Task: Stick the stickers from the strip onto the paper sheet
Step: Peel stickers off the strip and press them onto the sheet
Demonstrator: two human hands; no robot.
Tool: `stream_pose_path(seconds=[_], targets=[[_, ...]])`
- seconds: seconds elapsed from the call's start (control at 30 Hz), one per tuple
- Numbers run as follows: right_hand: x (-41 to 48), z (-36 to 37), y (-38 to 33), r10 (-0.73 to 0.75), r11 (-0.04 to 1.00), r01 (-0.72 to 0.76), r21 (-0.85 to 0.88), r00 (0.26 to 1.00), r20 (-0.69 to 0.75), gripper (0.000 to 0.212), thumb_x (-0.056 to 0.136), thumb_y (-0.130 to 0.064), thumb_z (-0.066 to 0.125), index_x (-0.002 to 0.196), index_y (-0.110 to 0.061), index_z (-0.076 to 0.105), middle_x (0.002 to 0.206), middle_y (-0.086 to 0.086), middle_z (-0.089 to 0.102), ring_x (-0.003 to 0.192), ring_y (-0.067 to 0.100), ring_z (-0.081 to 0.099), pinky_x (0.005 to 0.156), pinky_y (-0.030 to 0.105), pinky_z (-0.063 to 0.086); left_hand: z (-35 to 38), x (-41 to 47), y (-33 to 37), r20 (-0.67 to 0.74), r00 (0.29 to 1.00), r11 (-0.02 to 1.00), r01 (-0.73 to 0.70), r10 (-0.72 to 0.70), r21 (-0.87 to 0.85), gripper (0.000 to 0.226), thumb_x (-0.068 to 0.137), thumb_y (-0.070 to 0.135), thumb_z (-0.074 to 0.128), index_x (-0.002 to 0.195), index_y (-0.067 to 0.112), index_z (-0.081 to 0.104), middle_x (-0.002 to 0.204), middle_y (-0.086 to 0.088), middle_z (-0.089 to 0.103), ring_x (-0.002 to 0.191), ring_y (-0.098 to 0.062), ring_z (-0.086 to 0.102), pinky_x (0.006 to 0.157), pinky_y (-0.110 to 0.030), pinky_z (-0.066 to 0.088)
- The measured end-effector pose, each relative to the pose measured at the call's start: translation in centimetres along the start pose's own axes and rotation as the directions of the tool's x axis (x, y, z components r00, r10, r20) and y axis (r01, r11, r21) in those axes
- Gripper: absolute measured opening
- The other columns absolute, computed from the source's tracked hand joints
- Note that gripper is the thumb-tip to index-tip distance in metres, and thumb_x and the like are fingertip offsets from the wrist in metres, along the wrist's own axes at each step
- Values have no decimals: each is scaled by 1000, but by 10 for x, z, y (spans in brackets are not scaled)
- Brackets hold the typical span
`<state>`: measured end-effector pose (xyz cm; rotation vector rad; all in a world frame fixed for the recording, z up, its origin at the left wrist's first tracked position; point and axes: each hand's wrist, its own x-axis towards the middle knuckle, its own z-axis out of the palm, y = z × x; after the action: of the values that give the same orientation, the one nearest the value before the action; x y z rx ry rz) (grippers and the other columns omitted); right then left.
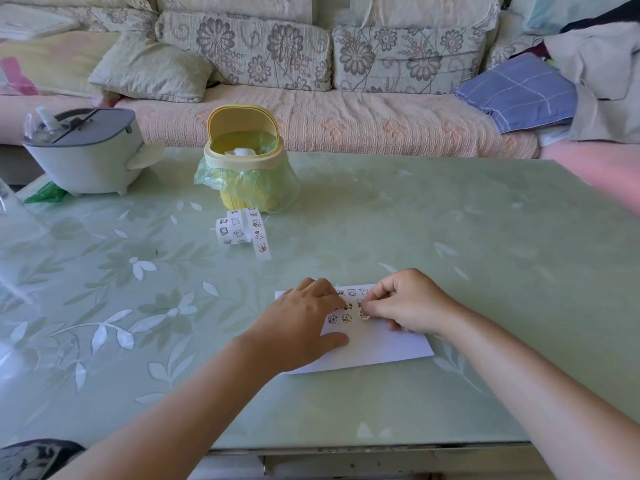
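A white paper sheet (377,348) lies on the green table near its front edge, with several small cartoon stickers (346,317) stuck in rows on its upper part. My left hand (304,327) lies flat on the sheet's left side, fingers stretched over the stickers. My right hand (408,303) has its fingers curled, and its fingertips pinch a small yellowish sticker (363,314) against the paper. The sticker strip (242,228), a loose white coil printed with little animals, sits farther back on the table, apart from both hands.
A small yellow bin (244,161) with a green liner stands behind the strip. A grey lidded appliance (86,150) sits at the back left. A floral sofa with cushions (311,64) runs behind the table. The glass table top (485,237) has a leaf pattern.
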<state>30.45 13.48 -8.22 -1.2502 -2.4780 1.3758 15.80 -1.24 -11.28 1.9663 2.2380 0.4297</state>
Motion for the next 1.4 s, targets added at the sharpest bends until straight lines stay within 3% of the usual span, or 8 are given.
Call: stream_pose_path(seconds=[0.07, 0.57, 0.8, 0.93, 1.03, 1.2, 1.4], targets=[[2, 1, 0, -3, 1000, 3, -24, 1000, 1, 5, 80, -20, 78, 75, -18, 77, 82, 14, 75, 47, 14, 55, 48, 20, 42, 0, 0, 0, 9, 1000, 1000, 12, -12, -8, 51, 89, 56, 58, 135, 35, 52, 131, 15, 43, 122, -7, 36, 83, -19, 27], [9, 11, -3, 20, 994, -26, -109, 998, -63, 6, 75, -20, 78, 70, -21, 76, 53, -10, 63, 39, 8, 51, 47, 18, 42, -2, -2, 2, 18, 1000, 1000, 11, -11, -11, 50, 90, 52, 59, 136, 33, 52, 131, 13, 44, 121, -10, 38, 81, -19, 26], [11, 11, -12, 74, 958, -95, -271, 993, -87, 5, 69, -30, 79, 68, -31, 74, 68, -10, 67, 55, 14, 58, 58, 23, 49, -1, -9, 7, -42, 996, 996, -77, 79, 35, 32, 89, 41, 59, 121, 42, 61, 121, 10, 55, 109, -18, 51, 75, -26, 31], [3, 6, -20, 40, 856, -123, -503, 984, -172, 29, 69, -50, 79, 89, -36, 65, 86, -17, 60, 80, 12, 62, 66, 25, 43, 4, -11, 7, -68, 995, 996, -70, 74, 54, 34, 89, 39, 54, 122, 43, 62, 115, 9, 56, 106, -19, 52, 74, -27, 32], [-4, 3, -15, 21, 870, -109, -480, 983, -185, 34, 72, -55, 76, 95, -35, 62, 89, -18, 56, 86, 13, 60, 68, 26, 42, 9, -12, 7, -93, 993, 995, -72, 79, 74, 37, 88, 37, 51, 123, 42, 61, 112, 8, 56, 103, -20, 54, 73, -29, 39], [-13, 14, 2, -140, 852, 26, -522, 973, -181, 17, 87, -46, 62, 102, -38, 62, 101, -17, 61, 95, 13, 62, 71, 26, 40, 19, -15, 9, -147, 985, 988, -72, 92, 139, 35, 92, 39, 40, 122, 32, 57, 111, 4, 54, 102, -22, 52, 79, -34, 49], [-26, 23, 31, -490, 638, 342, -690, 872, -20, 42, 85, -31, 48, 123, -29, 66, 132, -4, 55, 120, 21, 51, 94, 36, 46, 30, -17, 11, -208, 975, 993, -56, 78, 108, 34, 94, 40, 42, 123, 27, 56, 119, 3, 54, 107, -22, 51, 88, -35, 47]])
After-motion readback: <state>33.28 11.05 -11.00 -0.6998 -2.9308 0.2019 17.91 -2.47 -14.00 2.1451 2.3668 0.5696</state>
